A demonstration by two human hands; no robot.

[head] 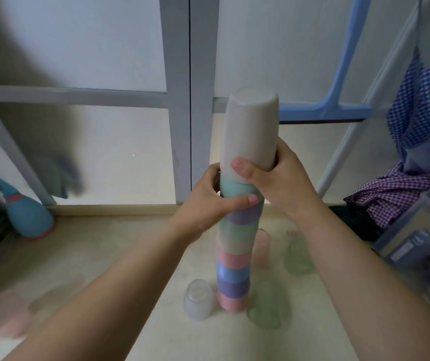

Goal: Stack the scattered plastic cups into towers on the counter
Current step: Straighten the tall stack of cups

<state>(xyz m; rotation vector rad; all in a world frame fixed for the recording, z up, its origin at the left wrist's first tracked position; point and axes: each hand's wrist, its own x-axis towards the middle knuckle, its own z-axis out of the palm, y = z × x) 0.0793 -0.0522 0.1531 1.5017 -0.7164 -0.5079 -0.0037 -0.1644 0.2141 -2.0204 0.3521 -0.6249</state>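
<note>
Pale counter [120, 256] bears one tall tower [234, 259] of upturned cups. Right hand [273, 178] grips the beige cup [250, 131] on top; left hand [213, 196] clasps the tower beneath. Four loose cups, clear cup [197, 299] included, remain unstacked: task judged mostly complete.

No readable text — label on the clear box [414, 238] perhaps printed, blurred.

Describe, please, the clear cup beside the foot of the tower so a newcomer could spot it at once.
Find the tall tower of coloured cups standing mid-counter. At its foot, just left of the pink bottom cup, stands a frosted clear cup, upside down. The loose cups on the tower's other side are green or pink; this one is colourless.
</note>
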